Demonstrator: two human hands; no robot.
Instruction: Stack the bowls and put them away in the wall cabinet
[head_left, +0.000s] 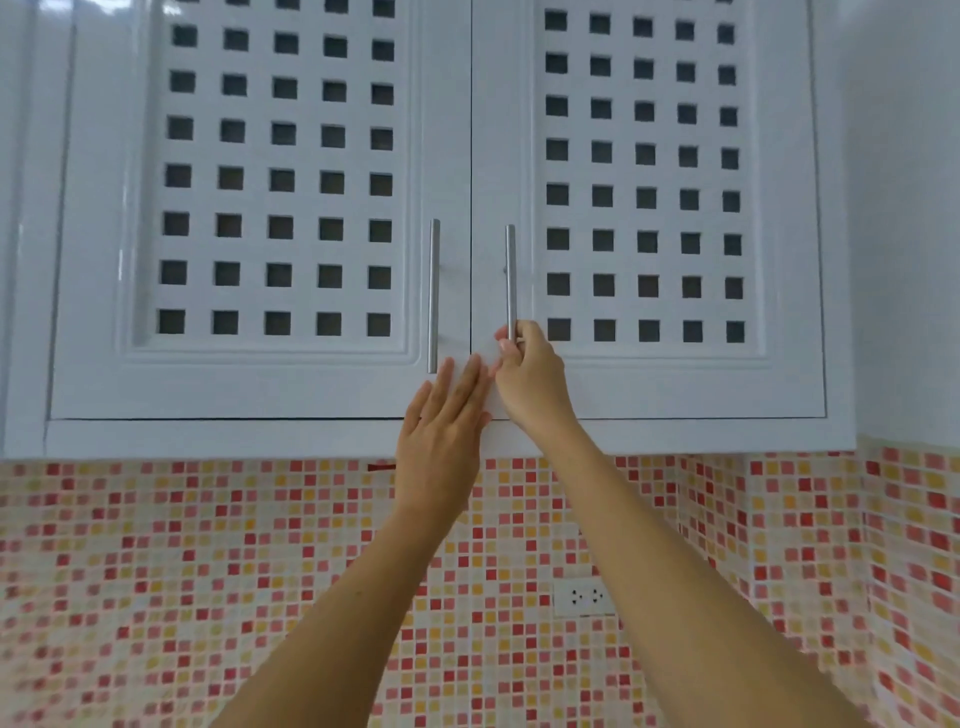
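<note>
The white wall cabinet (260, 395) fills the upper view, and both of its lattice doors are closed. Each door has a vertical metal bar handle near the centre seam. My right hand (530, 374) is curled around the lower end of the right door's handle (510, 275). My left hand (441, 436) lies flat with fingers together against the bottom corner of the left door, just below the left handle (434, 291). No bowls are in view.
Below the cabinet runs a wall of small red, orange and cream mosaic tiles (208, 571). A white double power socket (584, 597) sits in the tiles under the right door. A plain white wall (904, 208) stands at the right.
</note>
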